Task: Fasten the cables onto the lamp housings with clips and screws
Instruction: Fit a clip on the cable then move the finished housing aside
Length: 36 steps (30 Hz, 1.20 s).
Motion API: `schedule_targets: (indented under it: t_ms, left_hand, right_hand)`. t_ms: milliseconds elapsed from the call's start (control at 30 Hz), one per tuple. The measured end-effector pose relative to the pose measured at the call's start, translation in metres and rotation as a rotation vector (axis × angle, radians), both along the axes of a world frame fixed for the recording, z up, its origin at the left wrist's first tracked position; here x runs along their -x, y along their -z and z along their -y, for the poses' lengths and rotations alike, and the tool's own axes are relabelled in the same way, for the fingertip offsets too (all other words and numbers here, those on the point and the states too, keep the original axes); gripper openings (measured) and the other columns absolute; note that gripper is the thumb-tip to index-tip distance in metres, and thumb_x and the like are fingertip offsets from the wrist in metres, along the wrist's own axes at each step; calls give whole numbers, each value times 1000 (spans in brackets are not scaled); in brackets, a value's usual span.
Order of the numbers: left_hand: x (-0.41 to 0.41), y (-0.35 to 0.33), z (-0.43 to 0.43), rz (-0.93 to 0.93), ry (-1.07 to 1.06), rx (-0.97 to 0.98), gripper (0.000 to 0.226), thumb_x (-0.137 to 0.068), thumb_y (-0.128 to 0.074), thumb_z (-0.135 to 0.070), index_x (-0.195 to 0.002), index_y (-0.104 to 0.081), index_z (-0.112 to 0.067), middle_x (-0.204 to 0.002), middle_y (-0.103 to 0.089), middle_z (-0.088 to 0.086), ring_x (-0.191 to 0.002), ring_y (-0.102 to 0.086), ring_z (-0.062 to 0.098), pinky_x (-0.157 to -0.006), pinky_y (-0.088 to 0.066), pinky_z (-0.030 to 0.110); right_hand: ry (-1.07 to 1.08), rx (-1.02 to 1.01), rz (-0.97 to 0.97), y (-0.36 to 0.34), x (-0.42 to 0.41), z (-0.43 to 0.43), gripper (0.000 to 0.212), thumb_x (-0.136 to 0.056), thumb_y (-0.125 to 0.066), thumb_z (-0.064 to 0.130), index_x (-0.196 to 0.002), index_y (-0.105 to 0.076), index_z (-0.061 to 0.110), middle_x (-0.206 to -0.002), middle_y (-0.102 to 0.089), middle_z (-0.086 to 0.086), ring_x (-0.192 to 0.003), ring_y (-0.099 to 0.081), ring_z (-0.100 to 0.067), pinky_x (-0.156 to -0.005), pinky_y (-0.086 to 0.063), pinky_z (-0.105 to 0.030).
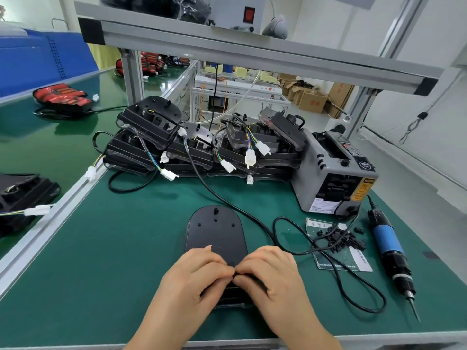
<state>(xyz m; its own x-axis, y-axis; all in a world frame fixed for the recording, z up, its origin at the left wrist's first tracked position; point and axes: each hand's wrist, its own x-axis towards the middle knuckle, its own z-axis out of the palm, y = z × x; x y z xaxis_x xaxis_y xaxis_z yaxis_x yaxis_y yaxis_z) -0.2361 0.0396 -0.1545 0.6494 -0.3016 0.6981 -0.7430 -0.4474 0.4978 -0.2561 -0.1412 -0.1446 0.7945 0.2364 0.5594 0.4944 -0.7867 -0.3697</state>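
Lamp housing (pixel 216 231) lying flat on mat (pixel 113 236), long axis pointing straight away, near end under both hands. Left hand (pixel 194 274) and right hand (pixel 270 271) pinching small black part (pixel 235 274) there, fingertips meeting; clip or cable, cannot tell. Screwdriver (pixel 390 251) lying rightward, nearer right hand.

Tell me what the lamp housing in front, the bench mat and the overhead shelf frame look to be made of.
Lamp housing: likely moulded plastic, matte black, with formed bosses and a soft sheen.
Bench mat: probably rubber or vinyl, smooth green, faintly reflecting.
Shelf frame: seemingly aluminium extrusion, satin grey, with a grooved profile and black end caps.
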Motion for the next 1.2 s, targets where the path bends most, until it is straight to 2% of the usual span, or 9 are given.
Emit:
schedule_targets:
  t_ms: [200,300,400,467,533,733,833,1067,1200]
  left_hand:
    - [-2,8,3,76,-20,24,15,-87,-61,-19,-82,-73,-13,-85,-63,-8,-80,-59,9,-94,-49,33]
    - [-3,10,3,76,-23,36,12,-87,-61,-19,-81,-72,-15,-85,-61,-11,-80,-58,7,-94,-49,33]
    - [-3,10,4,78,-28,29,13,-87,-61,-19,-81,-72,-14,-85,-61,-11,-80,-58,7,-94,-50,33]
    - [-3,10,4,78,-35,30,14,-87,-61,-20,-81,-73,-14,-85,-61,-11,-80,-58,7,-94,-50,32]
    - [-2,10,4,79,-36,39,14,-87,-60,-20,-81,-72,-14,-86,-61,-12,-80,-57,5,-94,-49,32]
    - [-2,10,5,83,-40,51,14,-86,-60,-21,-81,-72,-16,-86,-60,-13,-80,-57,5,-95,-50,31]
    - [-3,10,5,84,-37,53,13,-86,-60,-21,-81,-72,-16,-86,-59,-13,-80,-57,4,-95,-49,31]
    - [-3,10,5,70,-35,45,15,-87,-60,-20,-81,-73,-15,-86,-60,-13,-81,-57,5,-95,-49,31]
    - [-2,9,5,72,-40,40,13,-86,-61,-18,-82,-73,-14,-86,-61,-11,-80,-57,5,-95,-49,33]
  right_hand:
    - [-6,-150,-77,-8,1,12,14,-87,-59,38,-88,-68,27,-91,-62,21,-94,-56,-4,-85,-40,-27]
    - [235,-196,-82,-18,-14,53,6,-87,-63,22,-88,-68,26,-90,-61,20,-92,-55,-2,-82,-41,-20]
    - [580,93,-230,-30,-47,110,14,-89,-58,16,-89,-70,23,-93,-63,9,-91,-51,-14,-77,-40,-27]
    - [679,344,-364,-33,-67,137,18,-91,-52,20,-89,-69,25,-97,-66,5,-92,-47,-19,-79,-43,-31]
    - [673,460,-444,-30,-80,151,18,-92,-53,24,-94,-69,29,-102,-67,6,-97,-47,-20,-84,-43,-32]
    - [635,646,-460,-22,-92,160,24,-92,-52,35,-112,-62,43,-116,-62,17,-113,-42,-15,-85,-33,-31]
    - [650,602,-432,-19,-90,160,21,-92,-50,34,-107,-62,42,-110,-62,17,-111,-42,-15,-86,-31,-33]
    - [687,572,-435,-15,-88,153,14,-88,-54,50,-86,-61,38,-84,-57,14,-103,-46,-14,-83,-30,-34]
    - [708,604,-444,-15,-91,149,13,-89,-52,47,-88,-61,38,-88,-61,10,-103,-48,-16,-86,-32,-34]
